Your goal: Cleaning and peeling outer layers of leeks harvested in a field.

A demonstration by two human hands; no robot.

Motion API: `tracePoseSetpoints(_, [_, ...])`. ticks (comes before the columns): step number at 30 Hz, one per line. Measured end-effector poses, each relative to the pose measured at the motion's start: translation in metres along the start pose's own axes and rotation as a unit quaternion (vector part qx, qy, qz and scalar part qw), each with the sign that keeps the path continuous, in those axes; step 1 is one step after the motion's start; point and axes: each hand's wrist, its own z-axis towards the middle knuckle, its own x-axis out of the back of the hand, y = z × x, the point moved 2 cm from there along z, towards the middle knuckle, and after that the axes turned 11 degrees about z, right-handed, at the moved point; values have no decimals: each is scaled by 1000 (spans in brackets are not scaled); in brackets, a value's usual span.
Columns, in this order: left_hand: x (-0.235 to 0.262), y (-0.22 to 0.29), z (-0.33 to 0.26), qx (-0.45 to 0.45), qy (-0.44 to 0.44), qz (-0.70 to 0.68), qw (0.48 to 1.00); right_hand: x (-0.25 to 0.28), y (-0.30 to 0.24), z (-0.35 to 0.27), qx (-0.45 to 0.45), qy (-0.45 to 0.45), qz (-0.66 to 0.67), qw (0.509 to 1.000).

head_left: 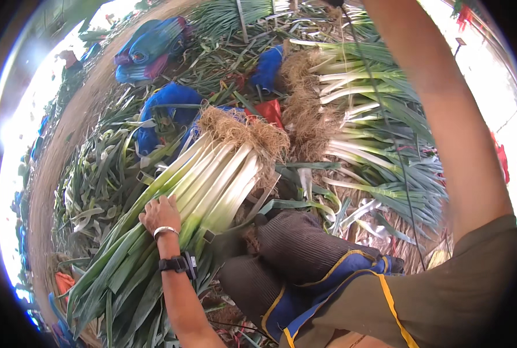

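Note:
A thick bundle of leeks (212, 174) lies slantwise before me, roots up toward the far side and green leaves toward the near left. My left hand (160, 215) rests on its left side, where the white stalks turn green, with fingers bent over the stalks. Short ends of a dark flat piece (209, 236) stick out at the bundle's two sides. My right forearm (438, 87) reaches up past the top edge, and the hand itself is out of sight. A thin dark cord (380, 101) hangs down beside that arm.
More leeks (363, 110) are piled at the right, roots facing left. Blue netting (168, 110) and a red cloth-like piece (267, 111) lie beyond the bundle. Loose leaves (96, 185) cover the left side. A blue bundle (154, 46) sits at the far left. My knees (290, 246) are close by.

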Motion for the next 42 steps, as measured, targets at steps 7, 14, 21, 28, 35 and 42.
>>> tracePoseSetpoints(7, [3,-1,-1,0,3,-9,1000,-175,-168,-95,87,52,324,941])
tracePoseSetpoints(14, [0,1,-3,-10,14,-13,1000,-261,-312,-302,-66,-305,542,780])
tracePoseSetpoints(21, [1,-2,-4,-5,26,-13,1000,-275,-306,-301,-95,-392,599,692])
tracePoseSetpoints(28, [5,-2,-5,2,43,-19,999,-274,-301,-293,-154,-496,605,603])
tracePoseSetpoints(35, [2,-10,-6,56,64,-107,991,-268,-305,-284,-96,-587,580,556])
tracePoseSetpoints(42, [11,-8,2,98,91,-91,987,-263,-303,-294,-72,-592,536,597])
